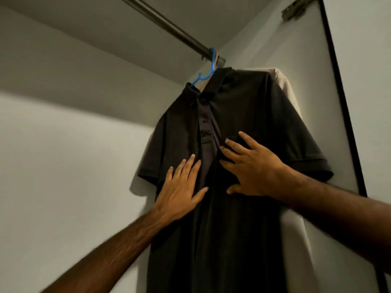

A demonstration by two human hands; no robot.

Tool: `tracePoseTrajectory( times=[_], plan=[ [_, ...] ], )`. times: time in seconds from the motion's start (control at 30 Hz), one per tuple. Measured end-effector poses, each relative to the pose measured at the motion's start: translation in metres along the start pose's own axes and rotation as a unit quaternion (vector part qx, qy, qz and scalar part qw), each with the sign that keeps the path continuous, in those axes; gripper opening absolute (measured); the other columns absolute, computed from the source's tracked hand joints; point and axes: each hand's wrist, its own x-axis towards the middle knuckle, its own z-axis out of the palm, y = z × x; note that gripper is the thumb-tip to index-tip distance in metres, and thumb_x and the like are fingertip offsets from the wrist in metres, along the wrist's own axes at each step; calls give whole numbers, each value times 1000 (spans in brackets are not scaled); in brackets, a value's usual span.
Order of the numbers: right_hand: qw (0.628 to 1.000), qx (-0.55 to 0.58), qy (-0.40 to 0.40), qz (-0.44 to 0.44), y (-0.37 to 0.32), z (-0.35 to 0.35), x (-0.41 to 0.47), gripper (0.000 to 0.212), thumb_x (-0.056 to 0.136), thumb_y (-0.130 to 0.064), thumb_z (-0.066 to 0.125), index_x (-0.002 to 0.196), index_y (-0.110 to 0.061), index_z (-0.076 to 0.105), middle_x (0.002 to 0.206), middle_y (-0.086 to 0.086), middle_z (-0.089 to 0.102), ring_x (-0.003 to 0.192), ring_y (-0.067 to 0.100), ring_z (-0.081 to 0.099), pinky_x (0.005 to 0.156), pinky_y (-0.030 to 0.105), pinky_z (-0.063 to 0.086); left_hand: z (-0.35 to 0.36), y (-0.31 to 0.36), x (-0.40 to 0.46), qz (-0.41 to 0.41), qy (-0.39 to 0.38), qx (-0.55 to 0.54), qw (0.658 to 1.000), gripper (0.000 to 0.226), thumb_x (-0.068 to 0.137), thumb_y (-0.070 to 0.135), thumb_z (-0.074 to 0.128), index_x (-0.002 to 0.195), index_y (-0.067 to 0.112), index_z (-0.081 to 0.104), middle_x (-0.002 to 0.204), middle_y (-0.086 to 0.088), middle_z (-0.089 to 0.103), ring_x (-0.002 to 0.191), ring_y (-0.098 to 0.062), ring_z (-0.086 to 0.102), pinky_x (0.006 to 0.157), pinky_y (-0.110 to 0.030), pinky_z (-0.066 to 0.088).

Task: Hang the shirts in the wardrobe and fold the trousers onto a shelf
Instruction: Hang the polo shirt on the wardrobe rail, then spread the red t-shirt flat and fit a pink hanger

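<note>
Inside wardrobe, dark polo shirt (243, 123) hanging lengthwise, collar up, both hands flat

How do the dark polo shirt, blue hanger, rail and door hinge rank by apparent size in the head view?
1. Dark polo shirt, by far the largest.
2. Rail, long but thin.
3. Blue hanger and door hinge: similar visible extent, both partly hidden or cropped, so unranked.

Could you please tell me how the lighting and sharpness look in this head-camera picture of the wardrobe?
Head view: dim, warm light; the dark polo shirt loses fabric detail in shadow and casts a soft shadow on the wall beside its sleeve. Head view: the left hand and right hand are fairly sharp, while both forearms smear toward the bottom edge. Head view: wide-angle distortion tilts the rail and door edge.
</note>
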Motion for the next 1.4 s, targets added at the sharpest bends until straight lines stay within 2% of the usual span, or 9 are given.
tracePoseTrajectory(
  times=[0.07, 0.17, 0.27, 0.37, 0.5, 0.6, 0.83, 1.03, 1.4],
  plan=[
    [1000, 8, -7, -6, -21, 9, -18, 86, 92, -74, 29, 158, -20, 14, 166, 8, 4, 153, 27, -8, 119, 57, -11, 7, 9, -22, 0, -18, 4, 1000, 81, 94, 67, 20, 160, 19, 11, 168, -5, 2, 154, -25, 10, 119, -59, 23],
    [997, 78, 2, -16, -73, 33, -53, 87, 93, -68, 37, 158, -15, 15, 165, 13, 4, 153, 28, -6, 119, 56, -10, 17, 36, -80, 61, -46, 35, 996, 83, 96, 67, 24, 160, 15, 15, 168, -10, 4, 154, -30, 7, 118, -62, 21],
    [989, 146, 33, -1, -133, 68, -95, 92, 88, -64, 51, 156, -8, 24, 164, 17, 14, 153, 30, 6, 122, 55, 3, 27, 62, -149, 95, -90, 37, 991, 87, 96, 71, 23, 159, 12, 17, 167, -14, 4, 154, -32, 3, 118, -62, 15],
    [976, 214, 27, 17, -193, 93, -147, 94, 88, -63, 51, 156, -4, 21, 164, 17, 10, 153, 30, 5, 122, 55, 8, 33, 83, -216, 108, -150, 34, 982, 90, 96, 73, 21, 159, 9, 16, 167, -15, 6, 154, -35, 5, 117, -64, 16],
    [955, 294, -42, 15, -262, 97, -226, 92, 93, -66, 37, 157, -3, 12, 165, 16, 3, 153, 29, 0, 122, 54, 7, 20, 122, -303, 132, -240, -13, 962, 92, 96, 75, 15, 160, 8, 9, 167, -15, 0, 154, -33, 0, 119, -62, 12],
    [937, 339, -85, 16, -288, 97, -279, 94, 93, -65, 40, 157, -4, 9, 165, 17, 2, 153, 29, -1, 123, 52, 5, 8, 150, -342, 158, -271, -45, 948, 92, 96, 75, 11, 160, 8, 6, 167, -15, -3, 154, -33, -3, 120, -62, 12],
    [899, 398, -160, 93, -296, 78, -423, 92, 96, -71, 24, 157, -4, 8, 165, 16, 2, 153, 29, -1, 124, 52, 5, -10, 236, -391, 256, -302, -128, 909, 93, 94, 76, 13, 160, 10, 5, 168, -13, -3, 155, -29, -3, 120, -61, 11],
    [879, 357, -262, 177, -278, 51, -562, 92, 97, -71, 26, 157, -5, 6, 165, 16, -1, 153, 29, -3, 122, 55, 7, -28, 336, -425, 361, -295, -208, 860, 89, 98, 70, 19, 159, 7, 5, 167, -16, -3, 155, -30, -1, 121, -60, 14],
    [772, 258, -428, 392, -251, -40, -807, 94, 94, -73, 30, 158, -7, 8, 166, 13, 2, 153, 27, -1, 120, 59, 9, -96, 576, -495, 484, -283, -364, 744, 90, 96, 71, 12, 160, 8, 3, 167, -14, -4, 155, -28, -4, 124, -56, 6]
  ],
)
